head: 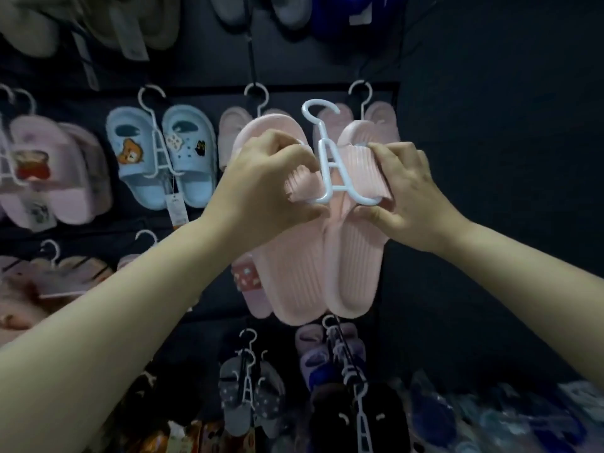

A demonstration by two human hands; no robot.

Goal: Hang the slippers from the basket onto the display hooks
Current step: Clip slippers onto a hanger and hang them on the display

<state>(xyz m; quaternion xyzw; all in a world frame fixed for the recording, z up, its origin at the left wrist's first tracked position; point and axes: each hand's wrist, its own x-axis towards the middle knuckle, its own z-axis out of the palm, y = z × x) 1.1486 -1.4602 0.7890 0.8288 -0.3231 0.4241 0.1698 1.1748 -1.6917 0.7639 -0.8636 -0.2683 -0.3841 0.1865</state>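
Nearest to me, both forearms reach up and in. Left hand [268, 178] has its fingers curled over one slipper's strap, thumb pressed underneath by the hanger's lower arm. Right hand [403, 188] mirrors it on the other strap. Both are clamped tight on the pair, with no spare fingers.

The pink slippers [310, 266] are in mid-air in front of the wall. They sit side by side and touching, toes up, ribbed footbeds facing me. They're threaded on a white hanger [330, 165] through the straps. The hanger's top hook is free, and I can't see it on anything.

Handling, my read:
- The slippers look like foam: light, soft, squashy. The straps buckle under the fingers, so grip there is spongy but not slippery.
- The hanger is thin, stiff plastic, so I'd avoid twisting it.
- Best hold is at the straps where the hanger arms pass, which pins slippers to hanger. For aiming the hook, I'd take the stem just below it.

Behind is a black rail [202, 90] carrying hung stock:
- A pink pair [384, 120] is directly behind the held one, with a pale pair [230, 129] next to it.
- Blue slippers [163, 158] with charms hang left, and a lilac pair [55, 178] far left.
- A grey dotted pair [248, 397] hangs lower down.

In the way: the held pair blocks my view of the target spot, neighbouring pairs crowd it, and the dark prongs are hard to make out against the dark wall. The basket isn't in view.
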